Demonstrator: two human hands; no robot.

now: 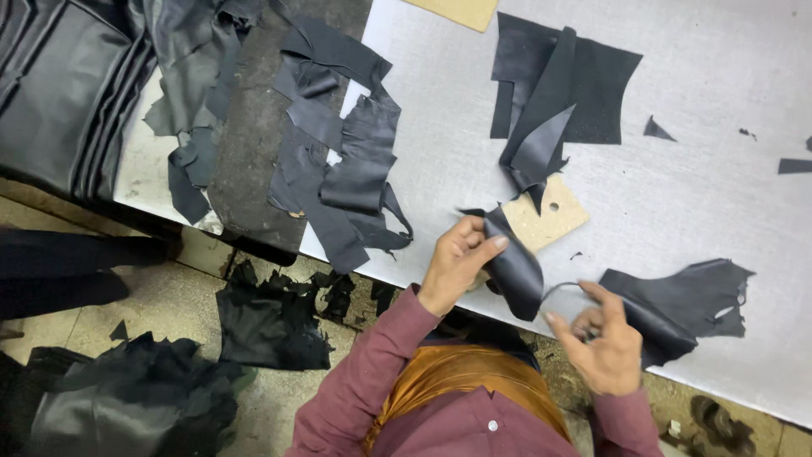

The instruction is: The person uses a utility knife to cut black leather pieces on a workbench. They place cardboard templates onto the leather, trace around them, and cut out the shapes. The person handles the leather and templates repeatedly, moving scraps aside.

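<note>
Left hand (457, 258) pinches a limp, light black leather strip (512, 267) over the table's near edge (474, 169), best gripped near its end, while the right hand (600, 338), fingers curled, holds a thin cutting tool (562, 289).

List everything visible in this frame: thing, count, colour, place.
held leather piece: one, black, between both hands
cardboard template: one, tan, table, behind held piece
leather offcuts: several, black, far table
torn leather piece: one, black, table edge, by right hand
leather strips: many, black, table's left end
cutting table: one, grey
floor scraps: piles, black, floor
left hand: grips held piece
right hand: fingers pinching a thin black strip
</note>
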